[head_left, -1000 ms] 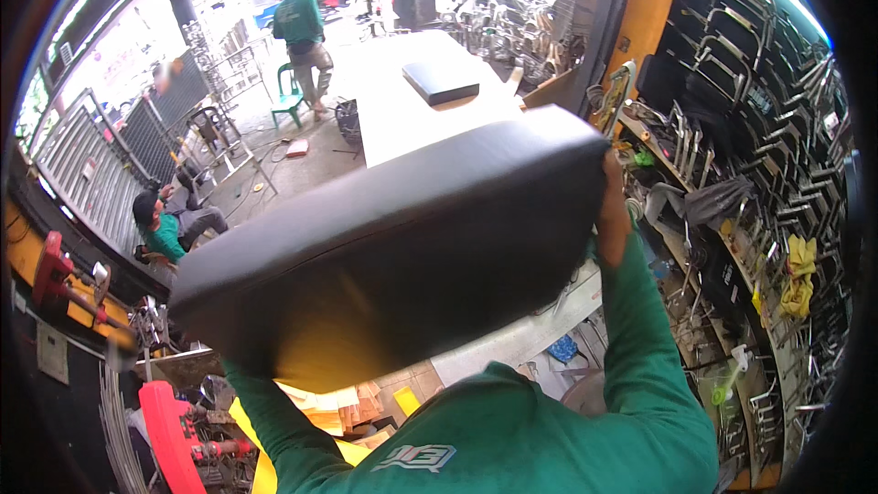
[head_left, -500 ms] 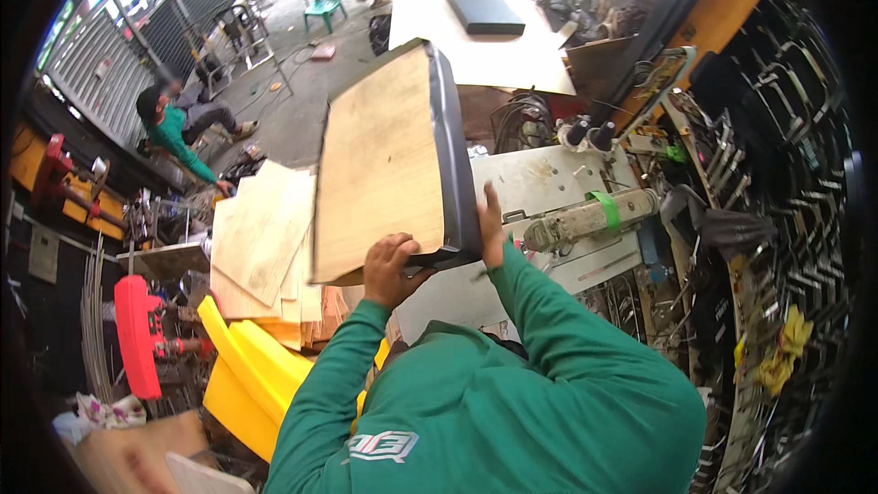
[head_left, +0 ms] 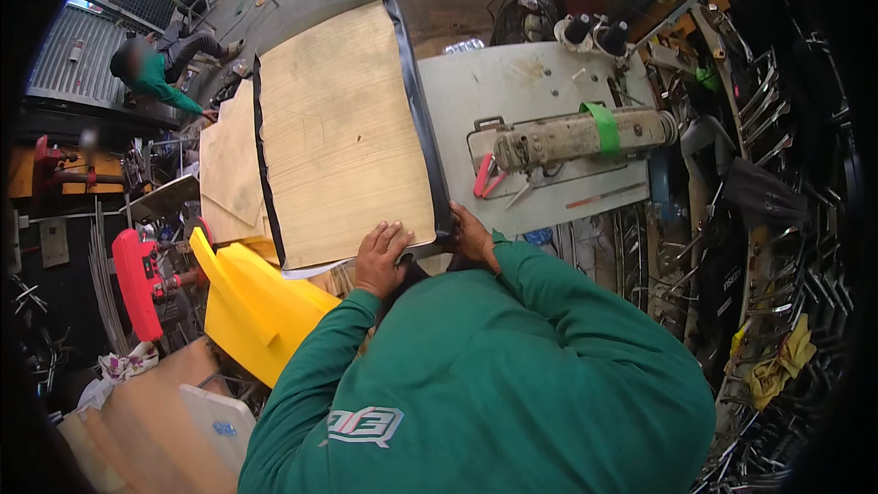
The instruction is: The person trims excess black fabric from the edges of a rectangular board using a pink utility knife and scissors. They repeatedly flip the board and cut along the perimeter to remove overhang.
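A plywood-backed cushion (head_left: 343,133) lies wood side up, its black vinyl cover wrapping round the edges. My left hand (head_left: 380,258) grips its near edge, fingers on the wood and thumb toward the rim. At the near right corner, my right hand (head_left: 473,236) holds the black vinyl side. The cushion rests against the left part of the white sewing table (head_left: 498,69); its underside is hidden. To the right of my right hand are a sewing machine (head_left: 558,142) with a green band and a red-handled tool (head_left: 489,177).
Plywood sheets (head_left: 229,160) are stacked left of the cushion, with a yellow plastic piece (head_left: 261,306) nearer me. Thread cones (head_left: 608,37) stand at the table's back right. A person in a green sleeve (head_left: 169,82) sits at the far left. Metal tools (head_left: 768,110) line the right side.
The cushion has come down and toward me, from tilted up to lying flatter. My right hand, its fingers raised before, has closed on the near corner. My view has tipped downward.
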A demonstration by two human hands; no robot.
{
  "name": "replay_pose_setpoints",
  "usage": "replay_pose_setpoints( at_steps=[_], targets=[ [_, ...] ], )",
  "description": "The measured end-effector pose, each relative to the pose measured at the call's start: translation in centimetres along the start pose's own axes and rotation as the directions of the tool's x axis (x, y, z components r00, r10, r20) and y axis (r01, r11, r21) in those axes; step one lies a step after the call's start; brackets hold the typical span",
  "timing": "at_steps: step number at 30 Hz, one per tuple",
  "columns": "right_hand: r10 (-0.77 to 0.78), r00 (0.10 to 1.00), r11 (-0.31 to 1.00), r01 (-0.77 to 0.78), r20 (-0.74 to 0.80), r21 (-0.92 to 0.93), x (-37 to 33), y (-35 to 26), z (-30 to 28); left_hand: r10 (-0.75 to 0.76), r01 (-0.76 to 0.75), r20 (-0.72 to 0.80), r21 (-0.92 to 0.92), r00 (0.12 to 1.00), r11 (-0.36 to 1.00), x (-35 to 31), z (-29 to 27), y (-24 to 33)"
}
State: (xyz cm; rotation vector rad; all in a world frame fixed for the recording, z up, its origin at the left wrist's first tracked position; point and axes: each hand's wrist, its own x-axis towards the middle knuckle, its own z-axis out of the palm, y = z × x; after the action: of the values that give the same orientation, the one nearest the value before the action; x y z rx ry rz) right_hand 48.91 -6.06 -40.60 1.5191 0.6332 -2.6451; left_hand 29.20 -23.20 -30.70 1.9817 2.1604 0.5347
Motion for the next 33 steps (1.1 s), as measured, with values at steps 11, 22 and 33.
replay_pose_setpoints(
  at_steps=[11, 22, 33],
  targets=[
    [-0.723, 0.599, 0.502, 0.114, -0.344, -0.857, -4.1, -4.8, -7.8, -0.462, 0.593, 0.383, -0.394, 0.800, 0.702, 8.3, 1.7, 6.2],
    [-0.859, 0.441, 0.273, -0.032, -0.258, -0.962, -2.2, -7.6, -3.4, -0.374, 0.285, 0.448, 0.255, 0.812, 0.924, 15.3, 2.2, 8.3],
    [-0.872, 0.485, -0.142, -0.118, 0.068, -0.983, -2.8, -6.3, -6.2, -0.147, 0.258, 0.514, -0.151, 0.845, 0.954, 14.5, 2.4, 3.3]
  ],
)
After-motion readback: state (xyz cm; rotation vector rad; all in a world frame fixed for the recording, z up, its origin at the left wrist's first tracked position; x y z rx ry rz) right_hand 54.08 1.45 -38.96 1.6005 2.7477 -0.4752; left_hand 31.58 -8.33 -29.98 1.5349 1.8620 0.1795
